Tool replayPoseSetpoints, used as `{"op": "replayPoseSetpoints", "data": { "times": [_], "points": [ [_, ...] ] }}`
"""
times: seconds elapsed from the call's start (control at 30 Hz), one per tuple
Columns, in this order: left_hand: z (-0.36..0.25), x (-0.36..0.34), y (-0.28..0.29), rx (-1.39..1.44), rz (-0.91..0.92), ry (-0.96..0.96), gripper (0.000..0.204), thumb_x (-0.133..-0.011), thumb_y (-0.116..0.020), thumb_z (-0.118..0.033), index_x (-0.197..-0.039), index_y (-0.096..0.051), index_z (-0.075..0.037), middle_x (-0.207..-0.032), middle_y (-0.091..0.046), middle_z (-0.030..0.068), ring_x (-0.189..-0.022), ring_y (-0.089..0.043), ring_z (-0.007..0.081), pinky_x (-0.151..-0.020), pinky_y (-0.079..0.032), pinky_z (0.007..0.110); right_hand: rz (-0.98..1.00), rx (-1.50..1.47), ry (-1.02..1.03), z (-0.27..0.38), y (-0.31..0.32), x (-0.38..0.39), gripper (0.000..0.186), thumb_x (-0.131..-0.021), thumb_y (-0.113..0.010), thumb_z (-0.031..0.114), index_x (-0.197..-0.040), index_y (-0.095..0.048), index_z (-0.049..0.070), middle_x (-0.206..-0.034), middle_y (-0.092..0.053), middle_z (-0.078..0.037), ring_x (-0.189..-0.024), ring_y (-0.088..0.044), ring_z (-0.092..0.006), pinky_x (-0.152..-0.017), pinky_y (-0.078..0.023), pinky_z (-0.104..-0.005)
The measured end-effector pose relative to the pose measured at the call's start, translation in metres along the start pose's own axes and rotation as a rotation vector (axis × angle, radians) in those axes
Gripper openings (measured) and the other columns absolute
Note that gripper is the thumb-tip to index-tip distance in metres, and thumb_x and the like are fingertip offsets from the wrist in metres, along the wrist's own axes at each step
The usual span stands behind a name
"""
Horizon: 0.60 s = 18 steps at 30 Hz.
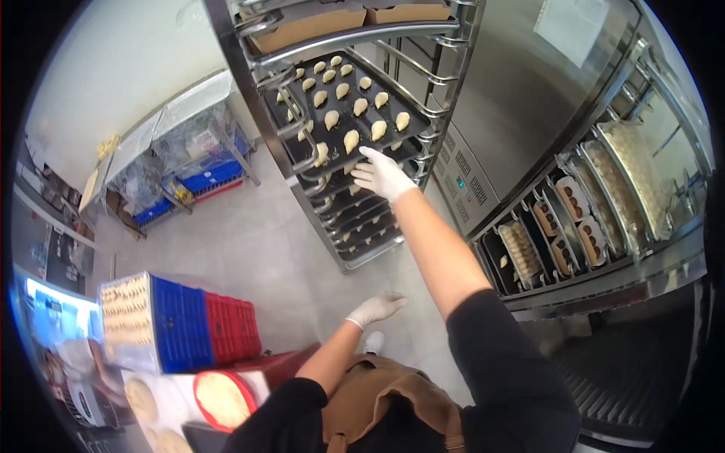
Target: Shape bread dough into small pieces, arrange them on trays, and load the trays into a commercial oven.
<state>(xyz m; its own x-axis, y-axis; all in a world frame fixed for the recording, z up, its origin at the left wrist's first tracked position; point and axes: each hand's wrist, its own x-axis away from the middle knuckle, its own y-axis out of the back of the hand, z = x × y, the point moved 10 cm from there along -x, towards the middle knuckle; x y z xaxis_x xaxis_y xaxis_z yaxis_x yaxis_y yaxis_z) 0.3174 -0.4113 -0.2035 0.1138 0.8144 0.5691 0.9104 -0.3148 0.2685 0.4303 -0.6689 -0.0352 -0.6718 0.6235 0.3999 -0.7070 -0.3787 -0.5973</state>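
Note:
A dark baking tray [340, 124] with several rows of pale, crescent-shaped dough pieces [351, 140] lies on the rails of a metal rack trolley [298, 192]. At its near edge is my right hand [384, 175] in a white glove, thumb above the rim and fingers curled at the front, gripping it. Lower in the same trolley, more dark trays [366, 226] hold similar pieces, partly hidden by my right hand and arm. My left hand [377, 308], also gloved, hangs low in front of my apron with fingers loosely stretched and nothing visible in it.
Cardboard boxes [310, 32] sit above the tray. A steel cabinet [506, 98] stands at the right, beside another loaded rack [596, 260]. Blue and red crates [185, 321] and a red round container [224, 400] are lower left. Wrapped goods fill a shelf [189, 113]; another person [83, 362] is far left.

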Motion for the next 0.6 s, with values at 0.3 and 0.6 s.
{"op": "replayPoseSetpoints", "data": {
  "times": [0.3, 0.6],
  "points": [
    [-0.014, 0.011, 0.145, 1.13, -0.212, -0.351, 0.072, -0.102, -0.051, -0.06, -0.147, -0.051, -0.004, -0.146, -0.057, 0.0166, -0.122, -0.063, 0.0306, -0.097, -0.053, 0.046, -0.201, -0.231, 0.211, -0.009, 0.04, -0.024, 0.041, -0.085, -0.051, 0.003, -0.124, -0.055, -0.007, -0.115, -0.065, -0.027, -0.099, -0.068, -0.0391, -0.09, -0.057, -0.0464],
    [-0.091, 0.003, 0.238, 1.745, 0.146, -0.608, 0.087, -0.095, -0.044, -0.076, -0.147, -0.052, -0.007, -0.148, -0.056, 0.0164, -0.13, -0.057, 0.0328, -0.111, -0.043, 0.045, -0.302, -0.417, 0.329, -0.072, 0.139, 0.225, 0.042, -0.082, -0.048, -0.008, -0.122, -0.06, -0.002, -0.117, -0.065, -0.017, -0.103, -0.061, -0.0264, -0.097, -0.051, -0.0405]
  ]
}}
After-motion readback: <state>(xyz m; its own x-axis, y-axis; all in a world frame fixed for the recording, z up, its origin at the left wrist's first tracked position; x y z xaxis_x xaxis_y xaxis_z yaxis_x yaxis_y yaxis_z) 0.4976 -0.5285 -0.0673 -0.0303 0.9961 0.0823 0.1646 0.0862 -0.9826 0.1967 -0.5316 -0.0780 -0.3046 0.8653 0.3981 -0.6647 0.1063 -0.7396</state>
